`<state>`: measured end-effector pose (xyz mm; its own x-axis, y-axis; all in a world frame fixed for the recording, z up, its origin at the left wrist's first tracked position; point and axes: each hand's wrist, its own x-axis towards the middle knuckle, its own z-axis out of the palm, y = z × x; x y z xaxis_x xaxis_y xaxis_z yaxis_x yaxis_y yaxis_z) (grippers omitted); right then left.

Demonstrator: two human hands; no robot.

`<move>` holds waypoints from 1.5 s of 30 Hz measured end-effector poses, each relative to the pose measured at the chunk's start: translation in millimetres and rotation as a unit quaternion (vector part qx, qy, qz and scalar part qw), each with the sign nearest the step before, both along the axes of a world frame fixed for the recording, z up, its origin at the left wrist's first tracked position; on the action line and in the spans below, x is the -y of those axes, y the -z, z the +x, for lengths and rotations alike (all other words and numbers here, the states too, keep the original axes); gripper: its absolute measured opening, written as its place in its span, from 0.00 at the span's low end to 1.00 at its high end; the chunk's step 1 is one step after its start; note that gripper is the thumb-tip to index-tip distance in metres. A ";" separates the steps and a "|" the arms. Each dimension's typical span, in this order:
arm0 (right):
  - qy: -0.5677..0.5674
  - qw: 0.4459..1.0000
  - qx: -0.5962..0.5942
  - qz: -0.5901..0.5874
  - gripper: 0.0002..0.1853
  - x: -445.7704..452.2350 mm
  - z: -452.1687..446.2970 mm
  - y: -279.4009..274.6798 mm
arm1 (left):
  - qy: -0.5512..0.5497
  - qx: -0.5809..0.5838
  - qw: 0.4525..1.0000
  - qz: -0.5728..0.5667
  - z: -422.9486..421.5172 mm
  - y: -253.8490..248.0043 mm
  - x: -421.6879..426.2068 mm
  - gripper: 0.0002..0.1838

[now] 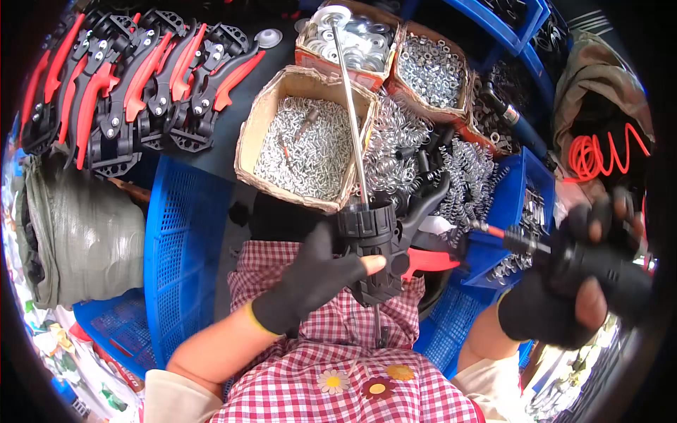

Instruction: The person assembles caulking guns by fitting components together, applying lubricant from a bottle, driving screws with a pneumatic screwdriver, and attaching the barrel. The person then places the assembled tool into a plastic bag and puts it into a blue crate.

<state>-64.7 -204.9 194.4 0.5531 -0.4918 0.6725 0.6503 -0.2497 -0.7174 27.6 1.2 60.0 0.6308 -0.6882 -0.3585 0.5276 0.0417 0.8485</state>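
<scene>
My left hand [310, 271], in a black fingerless glove, is closed around the black body of a caulking gun [371, 240]. A red trigger [431, 261] juts to the right from this body, below a black handle. A long metal rod [350, 113] runs up through the body, with a pale disc [331, 15] at its far end. At the right, my gloved right hand [557, 303] grips a black power screwdriver [596, 264], slightly blurred. Its bit [490, 229] points left toward the gun's trigger side, apart from it.
A cardboard box of small screws [303, 151] stands ahead, with boxes of metal discs [352, 46] and nuts [431, 70] behind. Springs [469, 180] are heaped to its right. Several red-and-black handle assemblies [141, 84] lie far left. A blue basket [187, 247] and red coiled hose [592, 155] flank me.
</scene>
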 end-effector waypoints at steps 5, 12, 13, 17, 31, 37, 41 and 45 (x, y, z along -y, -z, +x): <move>0.065 0.997 -0.012 0.032 0.40 -21.1 -42.8 9.2 | 0.204 0.464 0.777 0.374 67.1 -70.5 -29.6 0.18; 0.011 1.000 -0.027 -0.002 0.42 -50.0 -50.8 20.3 | 0.304 0.584 0.639 0.398 127.2 2.7 30.3 0.11; -0.006 0.999 -0.041 0.004 0.42 -48.1 -54.7 22.0 | 0.302 0.582 0.651 0.382 129.4 4.3 28.7 0.11; 0.006 1.000 0.002 -0.011 0.43 -58.2 -39.5 36.3 | 0.235 0.548 0.720 0.355 126.5 -7.1 18.8 0.11; -0.098 0.995 -0.016 0.021 0.45 -76.1 -23.0 42.8 | 0.055 0.641 0.766 0.017 41.5 -6.6 -26.3 0.15; -0.058 0.998 -0.021 -0.006 0.45 -99.0 -9.8 50.4 | 0.049 0.597 0.800 -0.001 27.6 -10.9 -34.5 0.15; -0.022 1.000 -0.011 0.010 0.45 -104.2 -6.3 53.5 | 0.045 0.606 0.794 0.004 26.9 -8.0 -37.1 0.15; -0.011 0.999 -0.012 0.041 0.45 -112.4 -2.1 51.8 | 0.036 0.651 0.758 0.000 25.0 1.0 -35.6 0.16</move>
<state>-66.8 -92.5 142.6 0.5804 -0.5321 0.6165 0.6374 -0.1743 -0.7505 52.6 36.8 59.0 0.4110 -0.7375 0.5359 -0.7564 0.0522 0.6520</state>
